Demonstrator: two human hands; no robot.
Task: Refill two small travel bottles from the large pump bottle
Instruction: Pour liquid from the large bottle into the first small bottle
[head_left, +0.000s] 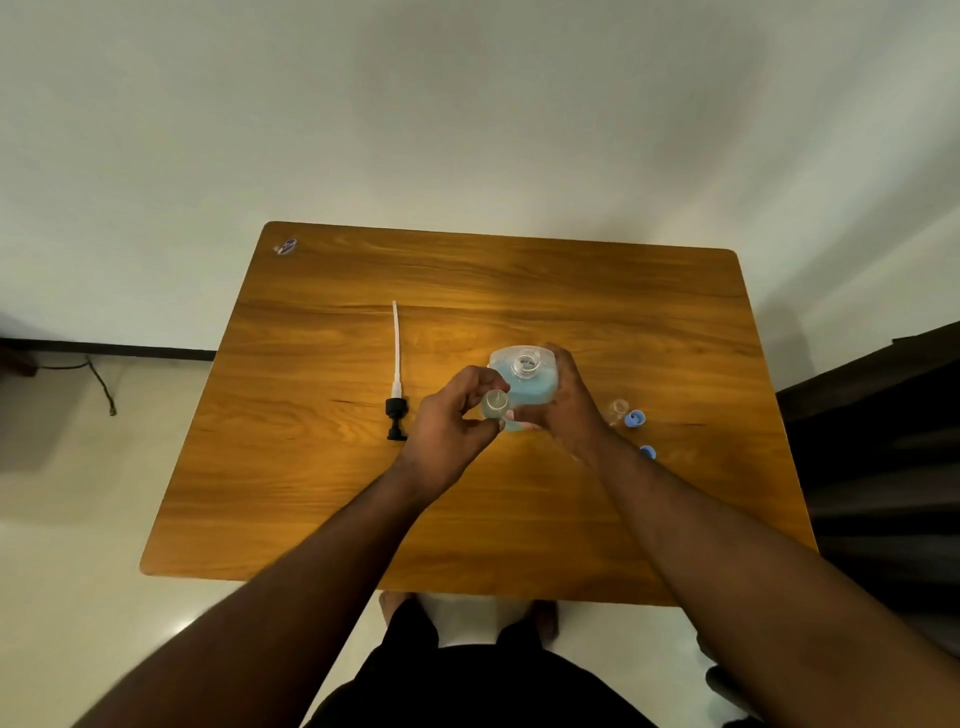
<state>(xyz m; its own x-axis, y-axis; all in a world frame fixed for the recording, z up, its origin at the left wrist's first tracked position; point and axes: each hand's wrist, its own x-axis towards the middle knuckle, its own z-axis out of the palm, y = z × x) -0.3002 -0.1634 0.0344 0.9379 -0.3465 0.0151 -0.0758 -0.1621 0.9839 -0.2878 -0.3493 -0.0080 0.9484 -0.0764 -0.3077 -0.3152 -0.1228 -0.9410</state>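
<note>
A large clear bottle (522, 382) of blue liquid stands mid-table with its neck uncapped. My right hand (569, 402) grips its right side. My left hand (449, 421) holds a small clear travel bottle (494, 404), uncapped, just in front of and left of the large bottle. A second small clear travel bottle (618, 410) stands to the right, partly hidden behind my right wrist. Two blue caps lie there: one (635, 418) beside that bottle, the other (648, 452) nearer to me. The pump head with its long white tube (396, 374) lies on the table to the left.
The wooden table (363, 519) has rounded corners and a small sticker (285, 247) at its far left corner. A white wall stands behind it. Dark furniture (883, 441) is close to the table's right edge. A cable (101, 382) lies on the floor at left.
</note>
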